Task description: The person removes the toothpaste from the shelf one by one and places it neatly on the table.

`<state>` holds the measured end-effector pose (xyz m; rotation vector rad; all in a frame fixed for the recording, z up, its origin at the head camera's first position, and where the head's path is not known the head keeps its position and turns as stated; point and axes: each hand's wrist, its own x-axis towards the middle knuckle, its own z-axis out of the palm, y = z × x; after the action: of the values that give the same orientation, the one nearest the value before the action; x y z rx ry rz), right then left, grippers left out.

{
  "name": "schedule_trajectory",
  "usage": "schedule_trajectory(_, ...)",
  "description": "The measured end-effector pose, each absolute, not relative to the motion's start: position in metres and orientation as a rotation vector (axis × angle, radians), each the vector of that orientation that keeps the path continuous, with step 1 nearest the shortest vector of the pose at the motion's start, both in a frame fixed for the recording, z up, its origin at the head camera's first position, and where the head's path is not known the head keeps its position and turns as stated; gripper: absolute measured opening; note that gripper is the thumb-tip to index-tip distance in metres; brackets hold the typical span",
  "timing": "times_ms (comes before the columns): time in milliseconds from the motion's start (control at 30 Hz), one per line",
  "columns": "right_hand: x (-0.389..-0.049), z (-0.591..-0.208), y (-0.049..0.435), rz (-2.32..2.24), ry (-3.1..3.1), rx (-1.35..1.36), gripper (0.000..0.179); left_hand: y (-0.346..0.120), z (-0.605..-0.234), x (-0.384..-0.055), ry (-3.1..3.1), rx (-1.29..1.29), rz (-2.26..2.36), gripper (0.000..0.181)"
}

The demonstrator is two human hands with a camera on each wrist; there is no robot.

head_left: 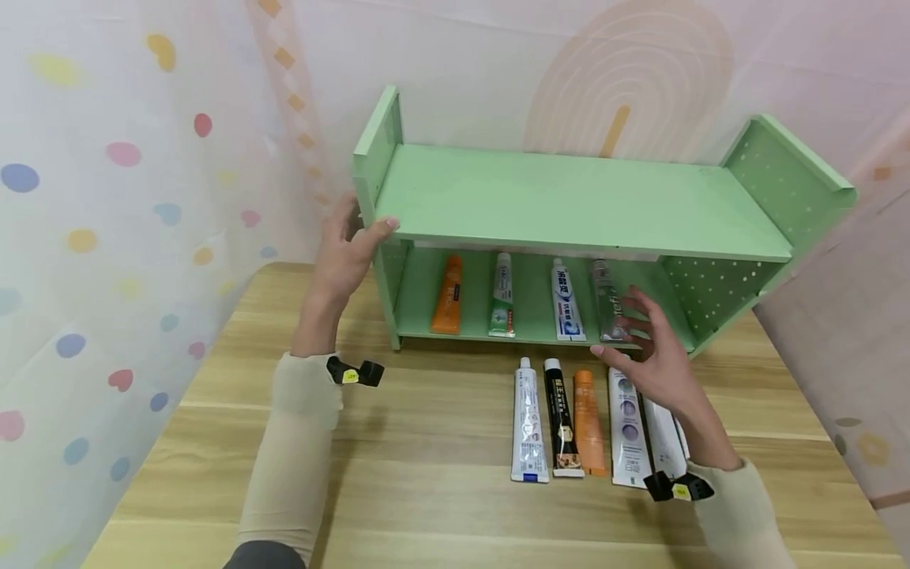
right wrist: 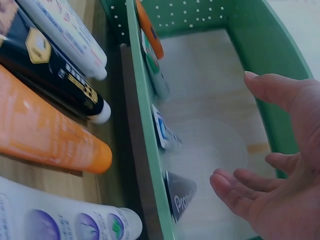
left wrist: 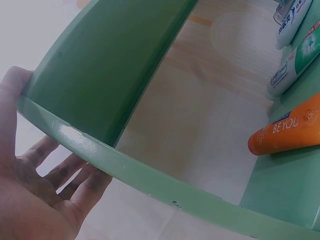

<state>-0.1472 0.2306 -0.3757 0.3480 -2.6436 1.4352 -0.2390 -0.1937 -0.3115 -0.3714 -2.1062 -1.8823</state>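
A green two-tier shelf (head_left: 569, 197) stands on the wooden table. My left hand (head_left: 344, 265) grips its left side panel, thumb over the front edge and fingers around the outside. On the lower tier lie an orange toothpaste tube (head_left: 448, 300), a green-and-white tube (head_left: 502, 296), a white-and-blue tube (head_left: 567, 304) and a dark grey-green tube (head_left: 609, 304). Beside this last tube hovers my right hand (head_left: 661, 363), fingers spread and holding nothing. In the right wrist view, the grey-green tube (right wrist: 180, 195) sits just left of the fingertips.
In front of the shelf lie a white tube (head_left: 528, 427), a black tube (head_left: 563, 419), an orange tube (head_left: 588, 423) and a white tube with purple circles (head_left: 629, 427). Another white tube (head_left: 664, 442) is partly covered by the right wrist. A patterned cloth (head_left: 213, 158) hangs behind.
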Motion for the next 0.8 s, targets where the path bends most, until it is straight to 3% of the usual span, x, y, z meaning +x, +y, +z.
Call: schedule_trajectory(800, -0.207, -0.369, 0.27, 1.46, -2.866, 0.133, 0.104, -0.191, -0.312, -0.239, -2.087, -0.368, -1.887, 0.055)
